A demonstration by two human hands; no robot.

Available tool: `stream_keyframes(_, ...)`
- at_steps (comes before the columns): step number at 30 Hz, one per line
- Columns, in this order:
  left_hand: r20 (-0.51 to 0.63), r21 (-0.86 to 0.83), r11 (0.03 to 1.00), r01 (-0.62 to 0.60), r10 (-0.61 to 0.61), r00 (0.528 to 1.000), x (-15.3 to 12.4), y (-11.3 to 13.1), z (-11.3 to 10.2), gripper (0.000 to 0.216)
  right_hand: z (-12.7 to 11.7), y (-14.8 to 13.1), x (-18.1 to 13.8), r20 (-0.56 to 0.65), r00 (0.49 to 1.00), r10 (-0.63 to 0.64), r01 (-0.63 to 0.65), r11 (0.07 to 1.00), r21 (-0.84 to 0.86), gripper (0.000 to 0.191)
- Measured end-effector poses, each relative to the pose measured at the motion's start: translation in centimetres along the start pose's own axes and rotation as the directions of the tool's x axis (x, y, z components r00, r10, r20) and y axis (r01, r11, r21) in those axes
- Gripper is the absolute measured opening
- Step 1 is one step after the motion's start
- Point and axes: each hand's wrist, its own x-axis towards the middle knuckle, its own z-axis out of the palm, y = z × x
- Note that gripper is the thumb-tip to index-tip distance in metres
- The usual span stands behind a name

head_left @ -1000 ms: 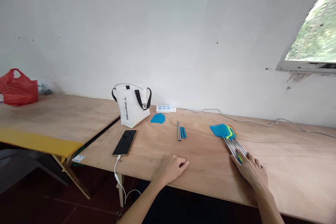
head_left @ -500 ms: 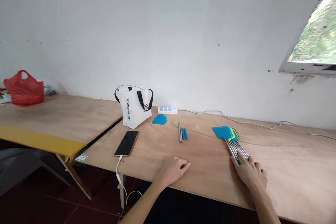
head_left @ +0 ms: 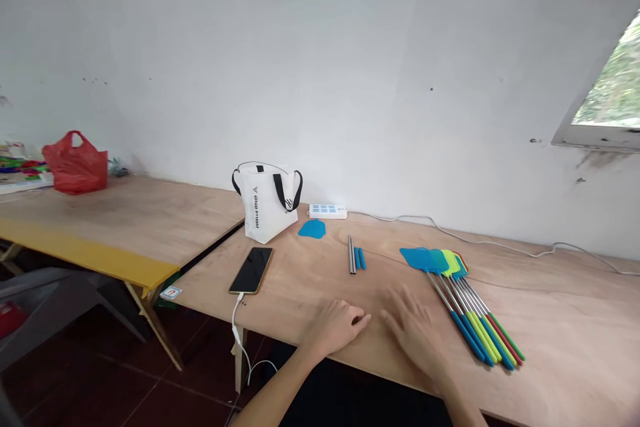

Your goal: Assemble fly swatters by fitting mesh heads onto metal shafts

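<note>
My left hand rests near the front edge of the table, its fingers curled under and thumb out, with nothing seen in it. Slightly blurred, my right hand is open over the wood, fingers apart and holding nothing. To its right lies a fanned stack of fly swatters, with blue, yellow-green and red heads, metal shafts and coloured handles. Beyond my hands are metal tubes beside two short blue handle pieces. Farther back lies a loose blue swatter head.
A white bag with black handles stands at the back left, by a power strip. A phone on a white charging cable lies left of my hands. On the adjoining table sits a red plastic bag.
My right hand has let go of the swatter stack and moved left, toward my left hand. The swatters now lie more fanned out, handles uncovered. The view has turned slightly left.
</note>
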Motion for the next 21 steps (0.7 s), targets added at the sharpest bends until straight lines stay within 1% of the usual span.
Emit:
stream_keyframes(1,-0.003,-0.003,1.0,0.001,-0.001,1.0,0.0,-0.1,0.1,0.046,0.2,-1.3,-0.2,0.068,0.997,-0.027,0.028,1.0,-0.01,0.061)
stream_keyframes(3,-0.011,-0.024,1.0,0.001,-0.002,1.0,0.1,-0.2,0.3,0.046,0.4,-3.1,-0.4,0.107,0.992,-0.061,0.065,0.997,-0.039,0.059)
stream_keyframes(4,-0.016,-0.043,0.999,0.001,-0.002,1.0,0.1,-0.3,0.3,0.046,0.3,-3.6,-0.6,0.105,0.992,-0.065,0.07,0.997,-0.046,0.058)
stream_keyframes(6,-0.017,-0.087,0.996,0.006,-0.008,1.0,0.1,-0.6,0.3,0.047,-0.2,-3.9,-0.7,0.095,0.993,-0.063,0.067,0.997,-0.039,0.058)
stream_keyframes(8,-0.018,-0.135,0.991,0.022,-0.024,1.0,0.3,-1.2,0.1,0.043,-0.7,-3.8,-0.7,0.098,0.994,-0.047,0.05,0.998,-0.03,0.059)
stream_keyframes(10,-0.038,-0.174,0.984,0.03,-0.037,0.999,0.7,-2.2,-0.1,0.033,-0.9,-3.8,-0.7,0.102,0.994,-0.038,0.042,0.999,-0.029,0.059)
stream_keyframes(12,-0.077,-0.172,0.985,0.032,-0.046,0.996,1.6,-3.7,-0.4,0.022,-0.8,-3.8,-0.7,0.085,0.996,-0.04,0.042,0.999,-0.028,0.058)
stream_keyframes(14,-0.124,-0.075,0.996,0.056,-0.065,0.99,2.7,-5.5,-0.5,0.017,-0.5,-3.8,-0.7,0.058,0.997,-0.045,0.046,0.999,-0.025,0.058)
stream_keyframes(17,-0.219,0.18,0.979,0.098,-0.057,0.974,4.7,-7.9,-0.7,0.017,-0.2,-3.9,-0.8,0.039,0.998,-0.051,0.052,0.998,-0.021,0.058)
stream_keyframes(19,-0.213,0.248,0.966,0.077,-0.023,0.977,6.0,-9.1,-0.9,0.015,-0.1,-3.9,-0.8,0.037,0.998,-0.051,0.052,0.998,-0.021,0.058)
stream_keyframes(21,-0.195,0.271,0.961,0.055,-0.001,0.981,7.3,-10.1,-1.2,0.014,-0.1,-4.0,-0.8,0.031,0.998,-0.052,0.052,0.998,-0.021,0.058)
